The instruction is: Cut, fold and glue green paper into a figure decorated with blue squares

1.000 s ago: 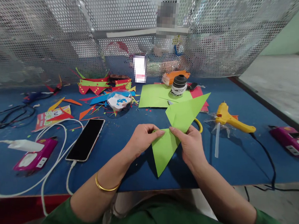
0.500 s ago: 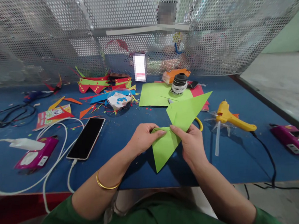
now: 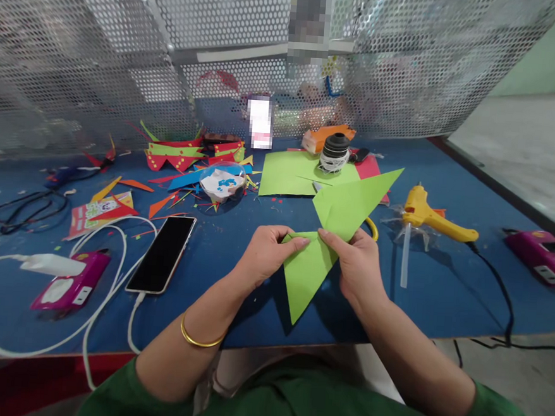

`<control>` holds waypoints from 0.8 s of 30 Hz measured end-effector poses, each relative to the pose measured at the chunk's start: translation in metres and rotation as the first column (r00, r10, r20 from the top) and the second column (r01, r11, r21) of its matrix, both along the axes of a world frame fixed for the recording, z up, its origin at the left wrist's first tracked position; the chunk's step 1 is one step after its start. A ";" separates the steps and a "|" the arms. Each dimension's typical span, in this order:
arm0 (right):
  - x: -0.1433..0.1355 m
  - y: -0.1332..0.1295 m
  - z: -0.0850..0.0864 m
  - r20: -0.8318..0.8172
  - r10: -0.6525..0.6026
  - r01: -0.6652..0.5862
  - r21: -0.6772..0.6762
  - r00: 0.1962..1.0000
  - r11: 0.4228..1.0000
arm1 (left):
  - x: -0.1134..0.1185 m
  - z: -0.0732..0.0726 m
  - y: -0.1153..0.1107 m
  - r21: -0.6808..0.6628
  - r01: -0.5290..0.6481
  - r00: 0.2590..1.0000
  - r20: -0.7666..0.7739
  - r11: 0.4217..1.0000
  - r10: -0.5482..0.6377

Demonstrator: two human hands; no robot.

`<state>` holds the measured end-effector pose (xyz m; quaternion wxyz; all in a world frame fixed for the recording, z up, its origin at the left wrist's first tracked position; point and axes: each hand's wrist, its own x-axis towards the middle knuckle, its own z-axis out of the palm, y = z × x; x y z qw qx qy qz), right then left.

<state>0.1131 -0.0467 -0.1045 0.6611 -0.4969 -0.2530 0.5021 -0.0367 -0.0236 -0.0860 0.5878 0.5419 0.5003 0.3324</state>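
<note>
In the left hand (image 3: pixel 267 255), thumb and fingers are pinching the green paper (image 3: pixel 312 264), and the right hand (image 3: pixel 360 264) is clamping it too; in the head view it is hanging over the table's (image 3: pixel 221 261) near edge. It is already showing a fold and creases; how much is remaining, one cannot tell. The packet (image 3: pixel 99 214) is carrying print too small to read; the screen (image 3: pixel 261 115) is blurred out.
</note>
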 end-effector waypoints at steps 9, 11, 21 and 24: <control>0.001 0.002 -0.002 -0.027 -0.021 0.021 0.011 0.999 1.000 | -0.001 0.001 0.002 0.035 -0.026 0.999 0.029 0.999 0.025; 0.000 0.001 -0.001 -0.032 -0.013 0.014 0.007 0.999 1.000 | -0.001 0.000 0.001 0.029 0.003 1.000 -0.007 1.000 -0.003; -0.001 0.001 -0.002 -0.060 0.003 -0.003 -0.001 0.998 1.000 | -0.001 -0.001 0.002 0.049 -0.001 1.000 0.001 0.999 0.001; -0.001 0.001 -0.002 -0.056 0.010 -0.010 -0.006 0.998 1.000 | -0.001 0.001 0.002 0.046 -0.017 0.999 0.031 0.999 0.016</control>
